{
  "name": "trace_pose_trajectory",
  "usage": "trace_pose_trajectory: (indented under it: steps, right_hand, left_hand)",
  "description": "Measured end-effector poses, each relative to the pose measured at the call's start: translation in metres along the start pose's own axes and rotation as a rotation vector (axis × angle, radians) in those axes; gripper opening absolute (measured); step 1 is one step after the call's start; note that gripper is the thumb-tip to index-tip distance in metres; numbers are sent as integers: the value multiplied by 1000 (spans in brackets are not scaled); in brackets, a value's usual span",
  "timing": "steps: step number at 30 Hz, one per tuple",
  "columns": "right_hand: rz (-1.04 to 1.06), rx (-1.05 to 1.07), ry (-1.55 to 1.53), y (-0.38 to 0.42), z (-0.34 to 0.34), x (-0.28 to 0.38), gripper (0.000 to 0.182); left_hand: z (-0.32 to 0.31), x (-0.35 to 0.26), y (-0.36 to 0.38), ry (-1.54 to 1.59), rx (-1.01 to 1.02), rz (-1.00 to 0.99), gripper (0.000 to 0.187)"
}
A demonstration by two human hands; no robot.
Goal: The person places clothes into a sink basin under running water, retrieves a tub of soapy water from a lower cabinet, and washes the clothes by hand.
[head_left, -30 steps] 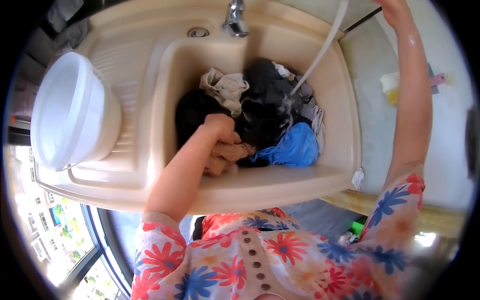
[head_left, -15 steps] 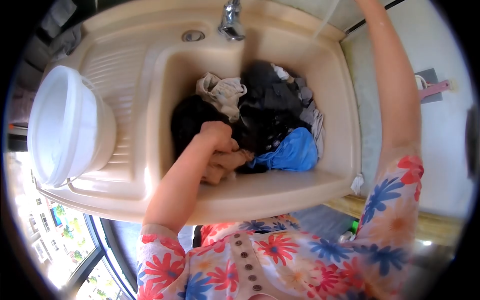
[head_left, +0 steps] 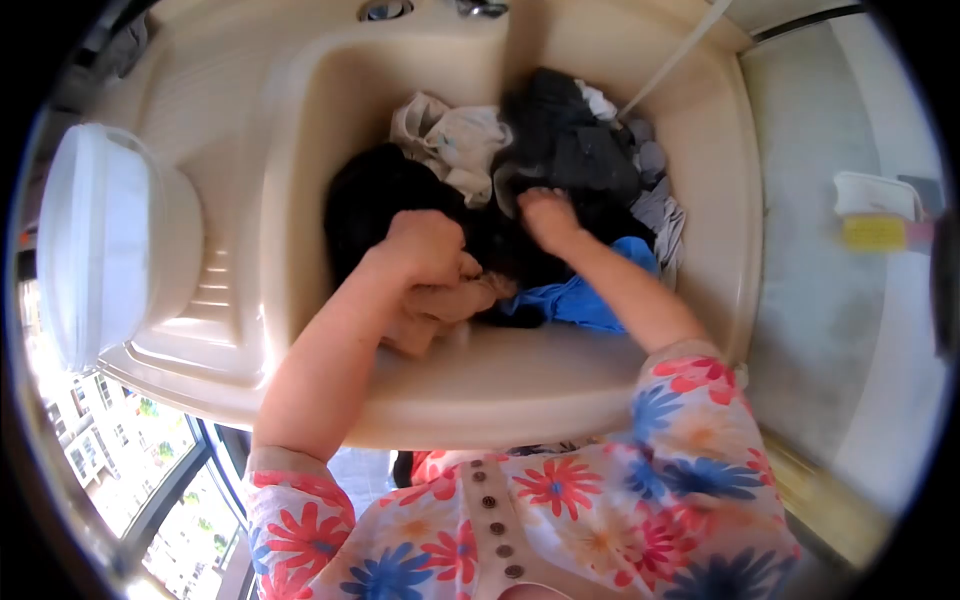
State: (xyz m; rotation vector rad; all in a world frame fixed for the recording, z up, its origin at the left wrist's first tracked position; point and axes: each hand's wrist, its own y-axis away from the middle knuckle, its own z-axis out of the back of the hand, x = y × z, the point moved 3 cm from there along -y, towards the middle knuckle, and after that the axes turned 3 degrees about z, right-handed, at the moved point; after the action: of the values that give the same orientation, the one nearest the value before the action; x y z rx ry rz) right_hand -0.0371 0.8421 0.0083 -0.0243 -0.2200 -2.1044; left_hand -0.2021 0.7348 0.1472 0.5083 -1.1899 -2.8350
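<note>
A heap of laundry lies in the beige sink. My left hand [head_left: 428,248] is closed in a fist at the edge of a tan cloth [head_left: 425,315], with black fabric [head_left: 380,195] right beside it. My right hand [head_left: 548,218] has its fingers curled into a black garment [head_left: 525,255] in the middle of the heap; its fingertips are partly hidden. Under my right forearm sits a blue cloth [head_left: 590,300]. A cream garment [head_left: 455,140] lies behind my left hand, and dark grey clothes [head_left: 590,155] are behind my right.
The beige sink [head_left: 745,250] has a ribbed drainboard on its left. A white bucket [head_left: 170,240] stands there. The tap [head_left: 482,8] is cut off at the top. A thin pale hose or stream [head_left: 680,58] slants into the sink's back right. A window is at lower left.
My right hand has come down from the upper right, beyond the sink, into the dark clothes. My left hand stays at the tan cloth. The view has tilted downward.
</note>
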Motion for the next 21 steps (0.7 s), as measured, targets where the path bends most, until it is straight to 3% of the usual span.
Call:
trace_pose_trajectory:
  steps: [1,5,6,11,13,15,18,21]
  right_hand:
    - [10,27,59,3,0,-8,15]
    - [-56,555,250,-11,11,-14,18]
    - [-81,599,206,-17,8,-16,21]
    - [-117,248,-292,-32,32,6,17]
    - [44,168,-449,-25,11,23,15]
    - [-70,38,-564,-16,-4,10,15]
    - [-77,2,-359,1,-11,-8,15]
    - [-124,448,-150,-4,-13,-12,19]
  left_hand:
    - [-2,1,-1,12,13,4,28]
    - [-1,5,1,9,34,-16,29]
    - [-2,5,-1,2,29,-18,29]
    - [-8,8,-8,-8,-22,-37,28]
    - [-9,5,-8,-38,-7,-26,27]
    - [-10,4,-4,-74,-172,-65,23]
    - [-5,-4,3,-99,-372,-168,20]
    - [-5,-14,-5,-33,-511,-276,15]
